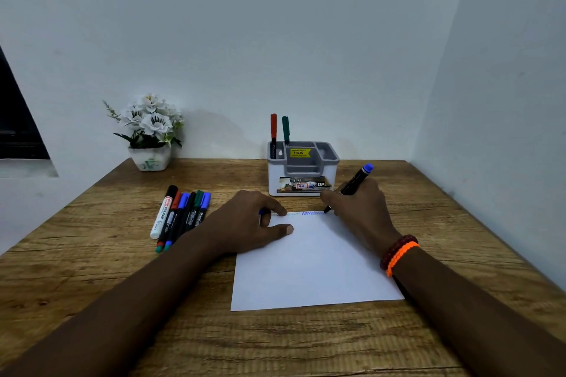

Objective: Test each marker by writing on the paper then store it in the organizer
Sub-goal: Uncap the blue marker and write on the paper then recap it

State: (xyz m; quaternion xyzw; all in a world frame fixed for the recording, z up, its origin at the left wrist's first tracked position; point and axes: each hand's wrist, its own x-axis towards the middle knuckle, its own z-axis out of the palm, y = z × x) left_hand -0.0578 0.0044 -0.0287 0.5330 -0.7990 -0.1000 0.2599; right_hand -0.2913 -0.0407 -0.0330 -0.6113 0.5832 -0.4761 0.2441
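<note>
My right hand (360, 208) grips a black marker with a blue end (355, 182), its tip touching the top edge of the white paper (312, 266) beside a blue zigzag line (312, 213). My left hand (248, 223) rests on the paper's top left corner, and a small blue piece, apparently the cap (262, 212), shows in its curled fingers. The white and grey organizer (303, 167) stands behind the paper with a red marker (273, 131) and a green marker (285, 130) upright in its left rear slot. Several markers (180, 217) lie side by side left of the paper.
A white pot of artificial flowers (149, 131) stands at the table's back left corner. Walls close the wooden table (122, 300) at the back and on the right. A dark window edge (15, 119) is at the far left.
</note>
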